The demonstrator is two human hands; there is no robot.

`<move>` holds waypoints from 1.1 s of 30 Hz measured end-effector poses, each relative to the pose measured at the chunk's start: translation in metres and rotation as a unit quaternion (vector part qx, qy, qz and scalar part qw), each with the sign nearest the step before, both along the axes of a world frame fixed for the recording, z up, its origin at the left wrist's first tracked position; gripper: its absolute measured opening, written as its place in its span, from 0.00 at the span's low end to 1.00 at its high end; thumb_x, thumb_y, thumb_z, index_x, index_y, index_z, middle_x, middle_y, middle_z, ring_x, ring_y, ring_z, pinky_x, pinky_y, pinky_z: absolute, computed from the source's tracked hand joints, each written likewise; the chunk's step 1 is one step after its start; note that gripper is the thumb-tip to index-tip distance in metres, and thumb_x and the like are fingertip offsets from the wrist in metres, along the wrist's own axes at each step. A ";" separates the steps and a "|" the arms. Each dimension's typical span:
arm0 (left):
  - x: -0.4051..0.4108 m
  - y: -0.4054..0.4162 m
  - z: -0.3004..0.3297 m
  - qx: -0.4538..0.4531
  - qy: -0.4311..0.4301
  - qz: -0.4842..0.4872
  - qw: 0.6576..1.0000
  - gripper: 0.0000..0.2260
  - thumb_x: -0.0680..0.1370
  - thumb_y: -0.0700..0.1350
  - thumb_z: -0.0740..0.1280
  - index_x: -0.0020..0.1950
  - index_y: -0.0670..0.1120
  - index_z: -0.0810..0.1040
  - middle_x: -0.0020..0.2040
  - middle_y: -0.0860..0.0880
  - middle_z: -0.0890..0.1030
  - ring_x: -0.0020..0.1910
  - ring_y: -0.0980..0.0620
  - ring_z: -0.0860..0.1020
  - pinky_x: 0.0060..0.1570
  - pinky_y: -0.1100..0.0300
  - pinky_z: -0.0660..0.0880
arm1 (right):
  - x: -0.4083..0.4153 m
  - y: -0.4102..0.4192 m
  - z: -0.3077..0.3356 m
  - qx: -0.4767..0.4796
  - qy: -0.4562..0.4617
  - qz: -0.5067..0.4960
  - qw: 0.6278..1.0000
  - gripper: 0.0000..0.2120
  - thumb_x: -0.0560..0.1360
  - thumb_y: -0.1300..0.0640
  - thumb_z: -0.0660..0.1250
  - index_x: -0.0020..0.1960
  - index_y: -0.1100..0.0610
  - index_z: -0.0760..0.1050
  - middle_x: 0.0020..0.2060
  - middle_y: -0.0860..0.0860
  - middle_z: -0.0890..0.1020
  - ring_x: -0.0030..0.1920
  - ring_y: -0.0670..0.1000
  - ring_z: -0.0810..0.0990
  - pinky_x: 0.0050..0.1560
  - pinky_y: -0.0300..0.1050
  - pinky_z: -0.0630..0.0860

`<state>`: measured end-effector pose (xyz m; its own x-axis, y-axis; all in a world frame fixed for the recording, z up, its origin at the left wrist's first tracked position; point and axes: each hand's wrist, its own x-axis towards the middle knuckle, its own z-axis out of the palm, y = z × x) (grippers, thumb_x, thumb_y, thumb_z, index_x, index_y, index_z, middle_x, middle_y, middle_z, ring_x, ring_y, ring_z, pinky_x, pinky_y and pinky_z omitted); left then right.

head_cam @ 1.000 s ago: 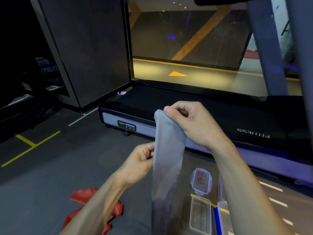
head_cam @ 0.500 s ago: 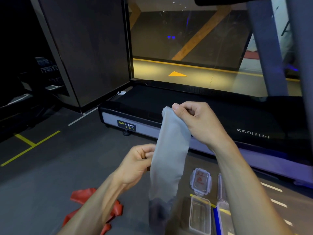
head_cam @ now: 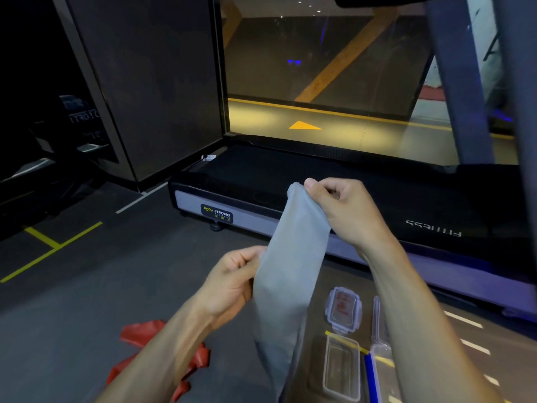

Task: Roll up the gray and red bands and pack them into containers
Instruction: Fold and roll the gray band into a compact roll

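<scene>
Gray band (head_cam: 293, 274) held at frame centre, hanging flat — top pinched by right hand (head_cam: 345, 210), left edge gripped by left hand (head_cam: 232, 283). Advised: keep edges aligned, roll tight. Red band (head_cam: 162, 353) lower left; container (head_cam: 341, 370) lower right.

A dim gym room: dark gray floor (head_cam: 72, 330) marked with yellow and white lines, a black treadmill (head_cam: 261, 181) ahead, a dark wall panel (head_cam: 151, 82), and a large window (head_cam: 319, 68) glowing amber.
</scene>
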<state>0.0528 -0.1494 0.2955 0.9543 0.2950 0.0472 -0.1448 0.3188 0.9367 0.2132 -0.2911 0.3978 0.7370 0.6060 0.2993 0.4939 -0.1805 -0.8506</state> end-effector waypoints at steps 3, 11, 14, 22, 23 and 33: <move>0.002 -0.002 -0.001 0.111 -0.011 0.033 0.993 0.14 0.82 0.43 0.63 0.62 0.37 0.82 0.51 0.42 0.86 0.47 0.50 0.84 0.46 0.59 0.79 | 0.000 0.001 0.000 -0.005 -0.012 -0.009 1.000 0.22 0.80 0.38 0.65 0.42 0.56 0.82 0.40 0.63 0.82 0.40 0.64 0.78 0.40 0.51 0.72; 0.001 -0.007 -0.002 0.045 -0.002 -0.004 0.999 0.17 0.82 0.46 0.62 0.65 0.40 0.82 0.53 0.39 0.85 0.48 0.48 0.83 0.47 0.57 0.79 | -0.005 -0.001 0.007 -0.017 -0.031 -0.012 0.999 0.20 0.81 0.40 0.65 0.42 0.54 0.83 0.38 0.58 0.84 0.44 0.62 0.82 0.45 0.62 0.79; 0.000 -0.008 -0.002 0.030 -0.014 -0.024 0.999 0.18 0.82 0.45 0.61 0.66 0.38 0.80 0.54 0.39 0.85 0.49 0.47 0.83 0.48 0.56 0.79 | -0.005 -0.001 0.008 -0.020 -0.036 -0.014 0.999 0.20 0.81 0.40 0.65 0.43 0.54 0.83 0.38 0.58 0.84 0.44 0.62 0.82 0.45 0.63 0.79; 0.000 -0.015 0.004 0.003 -0.032 -0.046 0.998 0.19 0.84 0.46 0.60 0.64 0.33 0.79 0.46 0.45 0.85 0.42 0.52 0.81 0.46 0.58 0.77 | -0.004 0.002 0.008 -0.014 -0.045 -0.019 0.999 0.23 0.81 0.39 0.64 0.41 0.57 0.82 0.37 0.61 0.81 0.34 0.57 0.77 0.36 0.54 0.73; 0.000 -0.016 0.003 0.008 -0.032 -0.044 0.999 0.18 0.85 0.45 0.60 0.63 0.32 0.78 0.43 0.48 0.84 0.40 0.55 0.81 0.45 0.60 0.77 | -0.004 0.002 0.007 -0.015 -0.042 -0.021 0.999 0.23 0.81 0.40 0.64 0.41 0.56 0.82 0.36 0.61 0.81 0.33 0.54 0.76 0.36 0.51 0.72; 0.013 -0.018 -0.009 0.128 -0.042 0.098 0.986 0.10 0.81 0.45 0.63 0.53 0.45 0.83 0.45 0.50 0.85 0.42 0.56 0.79 0.43 0.63 0.75 | -0.028 0.003 0.026 -0.034 -0.100 0.055 0.993 0.13 0.80 0.41 0.68 0.45 0.48 0.84 0.40 0.46 0.86 0.44 0.48 0.84 0.47 0.56 0.80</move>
